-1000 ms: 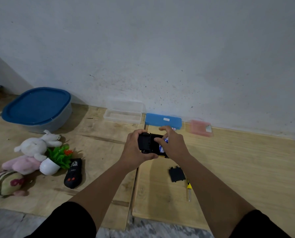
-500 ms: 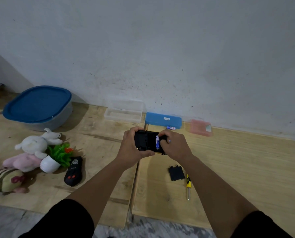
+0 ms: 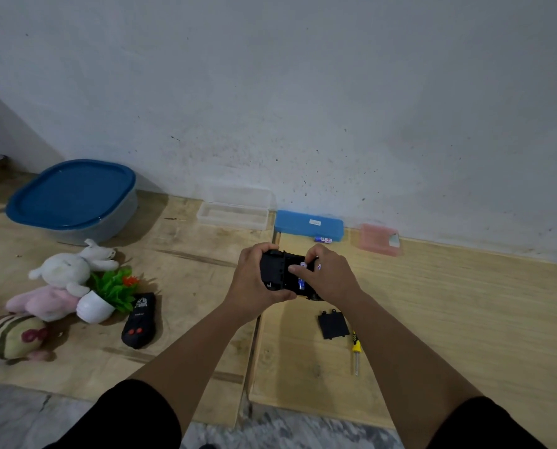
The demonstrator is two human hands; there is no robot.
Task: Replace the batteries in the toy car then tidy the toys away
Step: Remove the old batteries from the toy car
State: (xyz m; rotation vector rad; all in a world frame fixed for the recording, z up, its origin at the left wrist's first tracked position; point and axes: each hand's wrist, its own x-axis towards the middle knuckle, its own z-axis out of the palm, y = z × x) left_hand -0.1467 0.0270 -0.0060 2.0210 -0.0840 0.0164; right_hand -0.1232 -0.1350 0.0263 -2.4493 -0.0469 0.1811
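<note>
I hold the black toy car (image 3: pixel 275 270) upside down above the wooden boards. My left hand (image 3: pixel 254 278) grips its left end. My right hand (image 3: pixel 329 275) curls round its right end, with the thumb pressing on a battery (image 3: pixel 300 282) in the open compartment. The black battery cover (image 3: pixel 332 324) lies on the board below my right wrist. A yellow-handled screwdriver (image 3: pixel 355 350) lies just right of it. A loose battery (image 3: pixel 322 239) lies in front of the blue case (image 3: pixel 308 225) by the wall.
A blue-lidded tub (image 3: pixel 72 199) stands at the back left. Plush toys (image 3: pixel 66 270), a small potted plant (image 3: pixel 108 294) and a black remote (image 3: pixel 140 320) lie at the left. A clear box (image 3: pixel 233 213) and a pink box (image 3: pixel 379 239) sit along the wall.
The car has stayed between my hands. My right thumb has shifted over the battery compartment, and the view has tilted slightly.
</note>
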